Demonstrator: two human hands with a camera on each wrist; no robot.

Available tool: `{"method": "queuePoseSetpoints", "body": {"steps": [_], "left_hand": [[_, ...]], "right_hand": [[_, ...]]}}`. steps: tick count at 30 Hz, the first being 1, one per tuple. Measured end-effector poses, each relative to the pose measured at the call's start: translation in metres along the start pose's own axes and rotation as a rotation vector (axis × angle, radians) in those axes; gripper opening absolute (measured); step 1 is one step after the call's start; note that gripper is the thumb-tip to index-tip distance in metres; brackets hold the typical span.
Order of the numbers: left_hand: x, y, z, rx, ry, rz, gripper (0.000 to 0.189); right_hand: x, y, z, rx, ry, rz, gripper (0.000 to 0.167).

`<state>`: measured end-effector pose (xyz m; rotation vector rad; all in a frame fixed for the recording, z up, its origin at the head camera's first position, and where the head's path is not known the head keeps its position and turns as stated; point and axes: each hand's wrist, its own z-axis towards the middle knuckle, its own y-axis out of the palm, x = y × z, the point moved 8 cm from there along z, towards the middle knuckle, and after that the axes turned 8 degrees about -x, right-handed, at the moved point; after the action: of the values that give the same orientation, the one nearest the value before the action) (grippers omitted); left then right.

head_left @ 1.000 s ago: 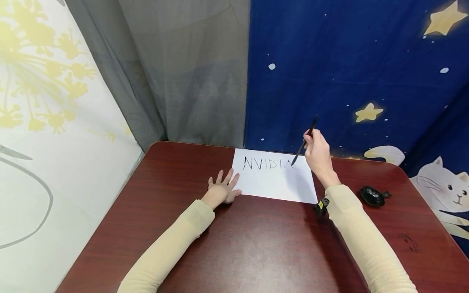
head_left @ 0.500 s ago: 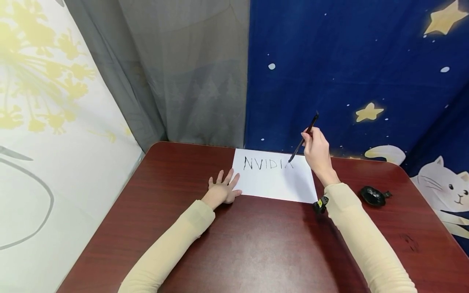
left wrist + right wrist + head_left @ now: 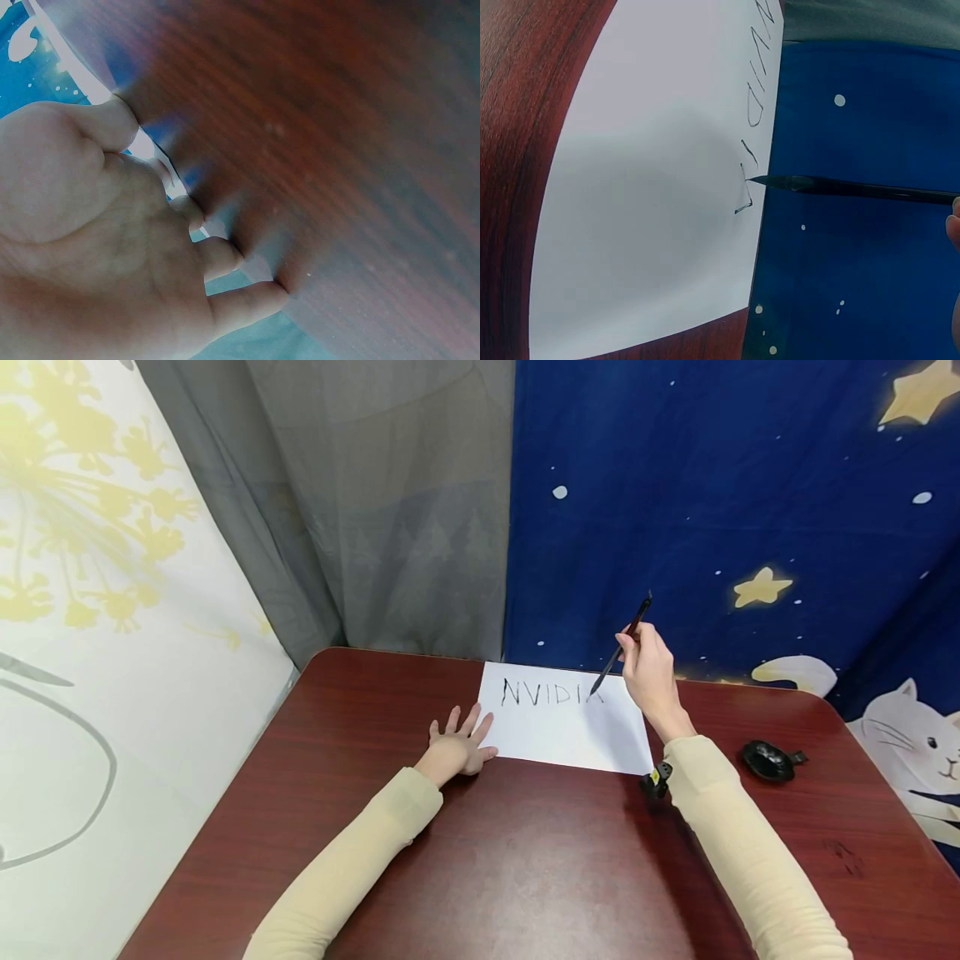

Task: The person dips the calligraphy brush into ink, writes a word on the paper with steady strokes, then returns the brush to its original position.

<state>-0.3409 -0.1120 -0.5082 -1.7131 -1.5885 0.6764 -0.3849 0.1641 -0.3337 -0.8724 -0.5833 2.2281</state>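
Note:
My right hand [image 3: 649, 672] pinches a dark ink brush [image 3: 618, 653], slanting down to the left. In the right wrist view the tip of the brush [image 3: 855, 189] meets the last letter on a white sheet of paper [image 3: 637, 225]. Black letters reading NVIDIA, the last A without a clear crossbar, run along the upper part of the paper [image 3: 555, 739]. My left hand [image 3: 456, 750] lies with fingers spread at the sheet's left edge, thumb and fingertips on it or right beside it. In the left wrist view its palm [image 3: 97, 202] faces the camera, with fingertips down on the table.
A small black dish [image 3: 768, 762] with a short handle stands on the dark red wooden table [image 3: 540, 860], right of the right forearm. A dark smudge [image 3: 843, 857] marks the wood nearer me. Grey and blue curtains [image 3: 600, 527] hang right behind the table's far edge.
The brush tip has moved slightly left, from the last A's right side to its left stroke. The left hand stays in place on the sheet's edge. The head view has shifted slightly.

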Motion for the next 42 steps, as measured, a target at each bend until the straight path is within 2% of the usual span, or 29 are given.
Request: {"method": "queuePoseSetpoints", "body": {"steps": [10, 19, 29, 42], "left_hand": [[0.0012, -0.0029, -0.0027, 0.009, -0.004, 0.008, 0.064], [0.0005, -0.0011, 0.0010, 0.003, -0.005, 0.000, 0.064], [0.0006, -0.0011, 0.0015, 0.029, 0.004, 0.017, 0.064], [-0.0005, -0.0001, 0.0010, 0.010, -0.005, 0.002, 0.064]], "right_hand": [[0.0046, -0.0011, 0.0000, 0.012, 0.008, -0.024, 0.026], [0.0047, -0.0022, -0.0009, 0.017, 0.001, -0.022, 0.025], [0.0045, -0.0033, -0.0008, 0.021, -0.006, -0.006, 0.024], [0.0036, -0.0045, -0.0030, 0.008, -0.011, -0.031, 0.022]]}}
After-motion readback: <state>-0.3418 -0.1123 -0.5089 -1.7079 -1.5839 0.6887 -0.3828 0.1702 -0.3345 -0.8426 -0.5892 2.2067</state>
